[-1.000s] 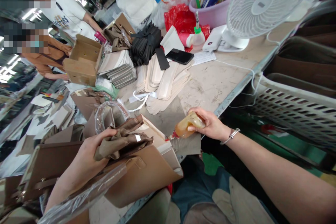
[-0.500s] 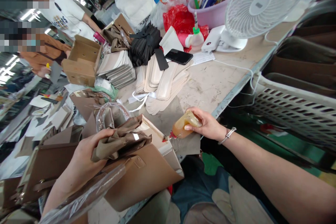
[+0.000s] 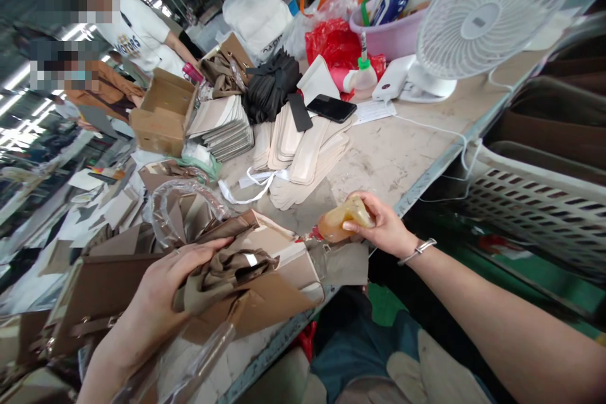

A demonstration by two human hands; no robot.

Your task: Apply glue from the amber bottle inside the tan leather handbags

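From the head camera, a tan bag (image 3: pixel 279 303) lies tilted at the near edge of a desk (image 3: pixel 379 154), its pale inner side toward the worker's right; the left hand (image 3: pixel 161 287) is clamped on the bunched brown lining (image 3: pixel 211 284) at the bag's mouth, a grip that seems meant both to steady the bag and to hold loose cloth off the pale edge; the right hand (image 3: pixel 379 227) is closed round a soft amber bottle (image 3: pixel 343 222), laid over so that its red tip (image 3: pixel 310 235) points at that edge, presumably for a fine aim; whether the tip touches cannot be told.

Beyond, pale strips (image 3: pixel 303 170) lie overlapped within reach, perhaps for easy picking, with a black phone (image 3: pixel 331 107) on top; a white fan (image 3: pixel 478 19) stands farther back, apparently well apart from the hands to leave room to work; a clear-wrapped handle (image 3: pixel 165 208) arches behind the left hand, the film probably there against scuffs; a white basket (image 3: pixel 534 192) sits beside the desk, brown pieces (image 3: pixel 558 120) upright in it.
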